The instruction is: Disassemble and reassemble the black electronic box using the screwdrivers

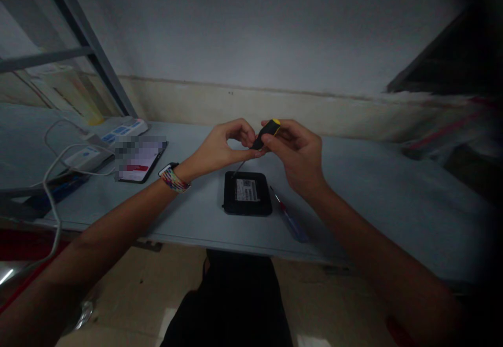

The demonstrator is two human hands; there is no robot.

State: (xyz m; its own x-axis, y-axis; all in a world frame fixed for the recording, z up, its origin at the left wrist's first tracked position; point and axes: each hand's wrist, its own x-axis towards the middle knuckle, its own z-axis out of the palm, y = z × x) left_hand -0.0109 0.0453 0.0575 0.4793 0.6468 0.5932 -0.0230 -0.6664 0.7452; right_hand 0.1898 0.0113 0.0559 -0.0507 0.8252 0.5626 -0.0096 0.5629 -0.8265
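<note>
Between both hands, above the table, is a screwdriver [266, 134] with a black and yellow handle. My right hand [296, 150] grips the handle, fingers closed around it. Thumb and fingertips of my left hand [226, 145] pinch the lower part of the handle. The thin shaft slants down to the left, its tip over the upper left corner of a flat black box [230, 195] with a white label. I cannot tell whether the tip touches the box. A second screwdriver [291, 220], with a translucent handle and red collar, lies to the right of the box.
On the left of the table [188, 226] lie a phone [135, 169], a white power strip [128, 129] and white cables [51, 195]. A grey metal frame [106, 79] rises at the back left. The wall [251, 38] stands behind, and the table's front edge is close to my legs.
</note>
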